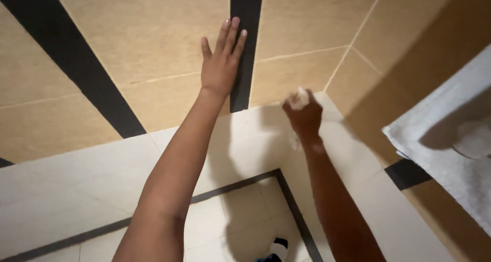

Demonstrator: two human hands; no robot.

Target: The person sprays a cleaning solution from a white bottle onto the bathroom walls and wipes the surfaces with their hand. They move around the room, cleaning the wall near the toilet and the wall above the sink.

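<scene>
- left hand (221,62): open, palm flat, fingers together and pointing up, thumb slightly out to its left
- left arm: fully extended, bare, runs from bottom centre up to the hand; wrist straight
- right hand (305,116): closed into a loose fist, back of hand toward camera, in shadow
- right arm: extended from lower right, bare, sits lower than the left; wrist slightly bent

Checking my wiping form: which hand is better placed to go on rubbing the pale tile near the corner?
Probably the right hand: it grips a white cloth against the pale tile. The left hand lies flat on the tan wall.
</scene>
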